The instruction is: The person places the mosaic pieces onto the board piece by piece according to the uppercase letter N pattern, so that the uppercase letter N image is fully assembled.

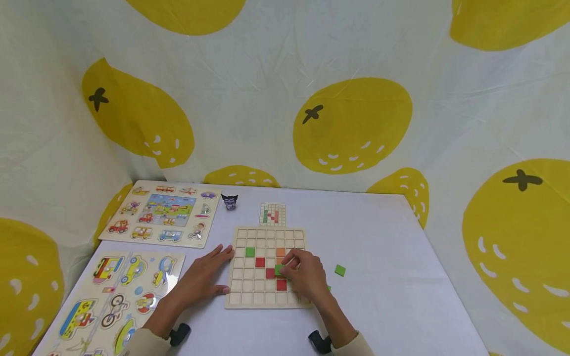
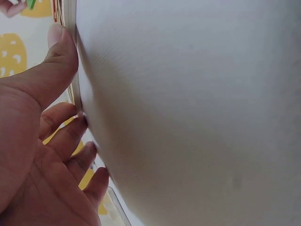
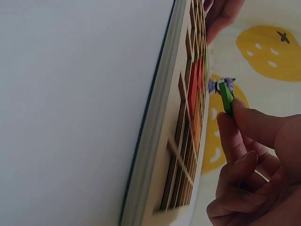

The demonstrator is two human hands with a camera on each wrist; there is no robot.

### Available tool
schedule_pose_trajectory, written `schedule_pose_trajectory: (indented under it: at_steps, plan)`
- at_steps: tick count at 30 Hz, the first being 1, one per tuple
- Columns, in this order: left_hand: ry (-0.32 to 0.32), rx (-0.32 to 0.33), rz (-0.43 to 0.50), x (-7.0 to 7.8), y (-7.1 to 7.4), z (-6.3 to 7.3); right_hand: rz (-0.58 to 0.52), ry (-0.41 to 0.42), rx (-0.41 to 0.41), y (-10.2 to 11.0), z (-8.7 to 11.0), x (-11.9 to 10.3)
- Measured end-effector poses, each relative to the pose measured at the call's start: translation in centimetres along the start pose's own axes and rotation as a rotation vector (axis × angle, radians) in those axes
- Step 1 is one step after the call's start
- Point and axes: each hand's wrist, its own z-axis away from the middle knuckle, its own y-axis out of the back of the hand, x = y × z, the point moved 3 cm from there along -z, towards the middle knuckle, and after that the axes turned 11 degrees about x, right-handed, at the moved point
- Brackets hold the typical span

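Observation:
A wooden grid board (image 1: 249,298) lies on the white table. My left hand (image 1: 200,277) rests along its left edge, thumb and fingers spread, fingertips right at the rim. Over the board's right half, my right hand (image 1: 307,274) pinches a green square tile (image 3: 226,98) between thumb and index finger, the other fingers curled. In the grid sit one green tile (image 1: 250,252), red tiles (image 1: 260,262) in a diagonal, and an orange tile (image 1: 280,252) just beyond my right fingers. That hand hides part of the grid. A small pattern card (image 1: 272,215) lies behind the board.
Right of the board lies a loose green tile (image 1: 340,270); another green piece (image 1: 328,288) shows beside my right wrist. To the left lie two picture puzzles, a far one (image 1: 187,240) and a near one (image 1: 151,284). A small dark-eared figurine (image 1: 230,201) stands behind the board.

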Motion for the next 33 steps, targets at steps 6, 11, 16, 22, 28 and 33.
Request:
schedule_pose_trajectory:
  at_steps: [6,11,16,22,28,33]
  plan:
    - [0.002,-0.015,0.004,0.0,0.0,-0.1,-0.026,0.009,-0.028,-1.7,-0.9,-1.6]
    - [0.001,-0.014,0.001,0.0,0.0,-0.1,0.011,0.039,-0.047,-3.4,-1.8,-2.6]
    - [0.002,-0.011,0.005,0.0,0.0,-0.1,0.050,0.055,-0.060,-4.7,-2.1,-3.2]
    - [0.007,-0.005,0.005,0.0,0.0,-0.1,0.069,0.068,-0.061,-5.7,-2.4,-3.9]
    - [0.006,0.007,0.005,0.1,0.1,-0.2,0.098,0.091,-0.066,-6.7,-2.6,-4.9]
    - [0.004,0.004,0.007,0.1,0.1,0.0,0.119,0.094,-0.077,-7.1,-2.4,-5.4]
